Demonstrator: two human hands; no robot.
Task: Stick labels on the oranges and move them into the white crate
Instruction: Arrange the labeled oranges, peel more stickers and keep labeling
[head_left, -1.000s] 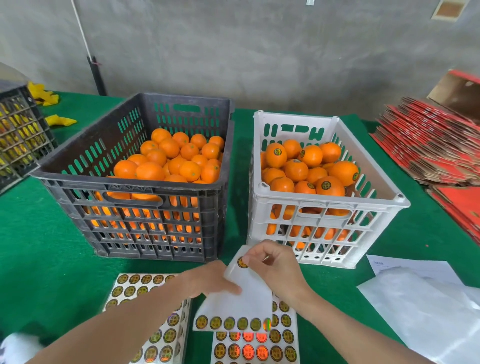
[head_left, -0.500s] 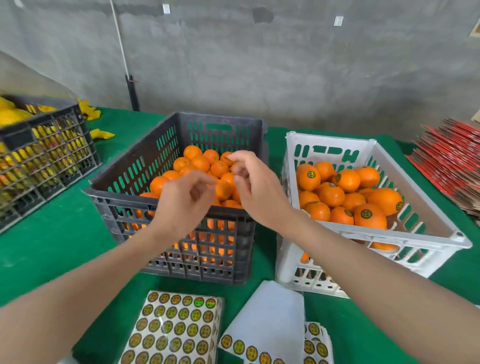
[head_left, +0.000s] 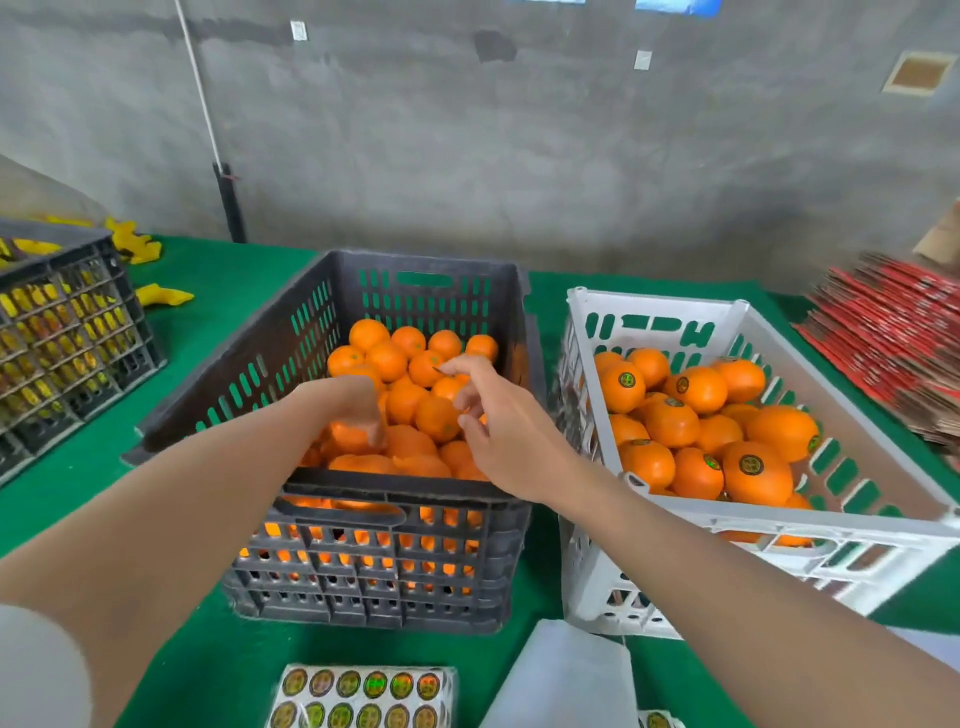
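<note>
Left hand (head_left: 353, 410) curls round an orange (head_left: 344, 439) in the dark crate (head_left: 389, 488), steadying it. Right hand (head_left: 493, 421) pinches a label (head_left: 440, 370) just above, ready to stick. White crate (head_left: 779, 514), to the right, holds labelled fruit (head_left: 753, 467).

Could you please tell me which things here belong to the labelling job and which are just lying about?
In the job: dark crate, its oranges, white crate, label sheet, label pinched by right hand, orange gripped by left hand.
Lying about: black crate at left, red cardboard stack, yellow pieces.
</note>
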